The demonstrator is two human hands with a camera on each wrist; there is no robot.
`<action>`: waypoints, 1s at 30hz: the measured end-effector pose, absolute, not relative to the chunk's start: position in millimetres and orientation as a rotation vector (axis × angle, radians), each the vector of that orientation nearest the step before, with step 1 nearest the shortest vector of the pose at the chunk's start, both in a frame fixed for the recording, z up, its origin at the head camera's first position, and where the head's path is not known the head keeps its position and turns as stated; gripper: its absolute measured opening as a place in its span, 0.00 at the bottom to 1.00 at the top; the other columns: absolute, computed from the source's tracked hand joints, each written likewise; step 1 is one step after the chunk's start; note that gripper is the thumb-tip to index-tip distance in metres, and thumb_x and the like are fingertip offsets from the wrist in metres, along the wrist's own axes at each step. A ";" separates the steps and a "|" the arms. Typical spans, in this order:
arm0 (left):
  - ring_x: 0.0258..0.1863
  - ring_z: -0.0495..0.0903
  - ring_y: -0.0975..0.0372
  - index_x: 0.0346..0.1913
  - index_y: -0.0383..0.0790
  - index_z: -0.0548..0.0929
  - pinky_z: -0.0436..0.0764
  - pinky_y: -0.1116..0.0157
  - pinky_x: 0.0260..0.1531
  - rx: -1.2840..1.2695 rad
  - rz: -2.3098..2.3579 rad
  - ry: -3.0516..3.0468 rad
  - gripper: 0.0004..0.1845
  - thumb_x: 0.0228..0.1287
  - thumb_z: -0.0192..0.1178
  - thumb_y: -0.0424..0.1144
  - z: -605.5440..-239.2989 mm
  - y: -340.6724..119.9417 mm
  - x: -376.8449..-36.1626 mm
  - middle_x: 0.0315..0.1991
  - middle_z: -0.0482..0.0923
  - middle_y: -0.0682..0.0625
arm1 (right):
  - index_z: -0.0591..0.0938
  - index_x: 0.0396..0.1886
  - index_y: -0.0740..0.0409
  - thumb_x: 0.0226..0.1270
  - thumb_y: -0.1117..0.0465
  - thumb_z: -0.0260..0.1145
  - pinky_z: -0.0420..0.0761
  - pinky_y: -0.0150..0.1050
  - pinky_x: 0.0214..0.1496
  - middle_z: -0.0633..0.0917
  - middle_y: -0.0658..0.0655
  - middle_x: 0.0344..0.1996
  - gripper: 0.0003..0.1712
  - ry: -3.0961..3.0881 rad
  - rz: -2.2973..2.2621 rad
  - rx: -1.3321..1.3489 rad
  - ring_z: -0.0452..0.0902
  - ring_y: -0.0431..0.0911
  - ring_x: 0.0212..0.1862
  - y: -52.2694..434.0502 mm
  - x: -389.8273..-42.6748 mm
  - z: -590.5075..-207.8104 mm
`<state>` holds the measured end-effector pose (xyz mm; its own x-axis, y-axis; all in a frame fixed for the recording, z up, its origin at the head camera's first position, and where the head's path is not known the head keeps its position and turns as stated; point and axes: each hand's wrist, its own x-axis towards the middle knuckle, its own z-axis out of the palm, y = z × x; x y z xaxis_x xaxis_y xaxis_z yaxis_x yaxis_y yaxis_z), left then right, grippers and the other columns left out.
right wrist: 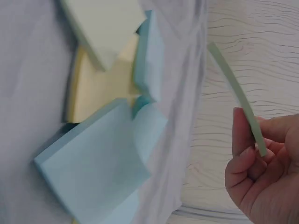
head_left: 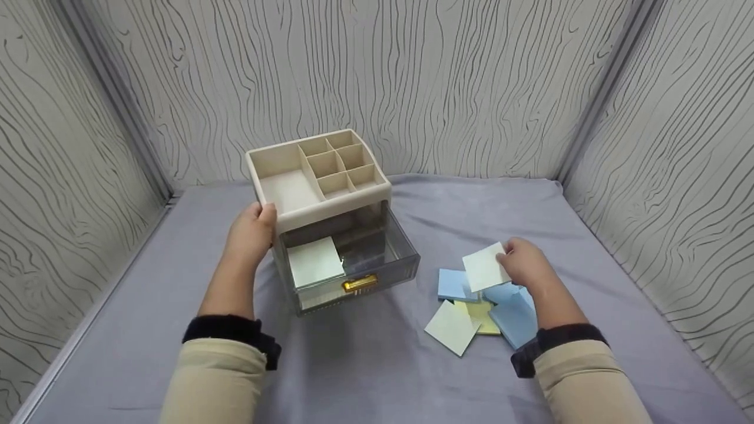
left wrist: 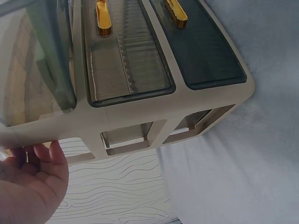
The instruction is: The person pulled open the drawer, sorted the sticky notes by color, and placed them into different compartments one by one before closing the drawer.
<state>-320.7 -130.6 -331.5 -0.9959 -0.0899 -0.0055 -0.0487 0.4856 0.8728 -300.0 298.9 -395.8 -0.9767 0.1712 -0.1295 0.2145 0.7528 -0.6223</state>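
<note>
A cream desk organizer (head_left: 333,207) with a compartment tray on top stands left of centre. Its clear top drawer (head_left: 406,266) is pulled out, with a pale green sticky note pad (head_left: 315,262) inside at the left. My left hand (head_left: 250,235) grips the organizer's left side, fingers curled into a side opening in the left wrist view. Between thumb and fingers, my right hand (head_left: 525,265) pinches another pale green sticky note pad (right wrist: 239,95), raised over a loose pile. That pile holds blue pads (right wrist: 96,161), a yellow pad (right wrist: 103,86) and a pale green pad (head_left: 453,328).
Two lower drawers with gold handles (left wrist: 103,18) are closed in the left wrist view. A grey cloth (head_left: 377,365) covers the table. Wood-grain patterned panels (head_left: 377,76) enclose the back and both sides.
</note>
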 end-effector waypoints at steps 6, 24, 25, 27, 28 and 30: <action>0.51 0.67 0.51 0.49 0.35 0.66 0.69 0.54 0.51 0.125 -1.623 -2.700 0.22 0.70 0.32 0.50 -328.8 -130.7 -318.9 0.54 0.67 0.41 | 0.69 0.47 0.67 0.70 0.60 0.48 0.76 0.36 0.29 0.75 0.66 0.40 0.14 2.887 -1.214 0.318 0.72 0.49 0.35 284.4 -300.5 -369.7; 0.44 0.68 0.53 0.41 0.36 0.67 0.71 0.57 0.46 0.132 -1.556 -2.680 0.17 0.70 0.34 0.47 -331.2 -131.2 -320.1 0.45 0.69 0.40 | 0.69 0.50 0.63 0.70 0.59 0.49 0.73 0.32 0.26 0.78 0.61 0.38 0.14 2.951 -1.500 0.090 0.73 0.45 0.30 213.6 -295.3 -305.8; 0.44 0.68 0.53 0.41 0.36 0.67 0.70 0.57 0.46 0.133 -1.549 -2.682 0.17 0.70 0.34 0.47 -331.4 -131.2 -320.4 0.45 0.69 0.40 | 0.70 0.50 0.63 0.70 0.59 0.50 0.73 0.32 0.26 0.78 0.61 0.38 0.14 2.945 -1.508 0.071 0.73 0.45 0.30 208.2 -294.7 -303.8; 0.43 0.68 0.52 0.41 0.36 0.67 0.70 0.57 0.45 0.135 -1.544 -2.682 0.17 0.70 0.34 0.47 -331.7 -130.9 -320.8 0.45 0.69 0.40 | 0.70 0.49 0.63 0.70 0.60 0.50 0.73 0.32 0.25 0.78 0.61 0.38 0.14 2.931 -1.523 0.024 0.74 0.45 0.30 197.0 -293.5 -300.9; 0.44 0.68 0.52 0.42 0.36 0.67 0.70 0.57 0.45 0.136 -1.540 -2.684 0.17 0.70 0.34 0.47 -331.8 -130.6 -320.9 0.45 0.69 0.40 | 0.69 0.49 0.63 0.70 0.60 0.50 0.74 0.33 0.25 0.78 0.61 0.38 0.14 2.924 -1.528 0.002 0.74 0.46 0.30 191.6 -292.7 -300.0; 0.42 0.69 0.53 0.42 0.36 0.67 0.71 0.58 0.44 0.140 -1.544 -2.687 0.17 0.71 0.34 0.47 -332.0 -130.0 -321.2 0.44 0.69 0.41 | 0.70 0.49 0.63 0.69 0.60 0.51 0.74 0.33 0.24 0.79 0.61 0.37 0.13 2.914 -1.535 -0.037 0.75 0.46 0.29 181.0 -291.0 -299.0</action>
<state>-321.2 -130.0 -332.0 -0.9951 -0.0978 -0.0109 -0.0587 0.5010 0.8635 -291.0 181.0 -299.0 -0.9882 0.0512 0.1446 -0.0903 0.5677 -0.8182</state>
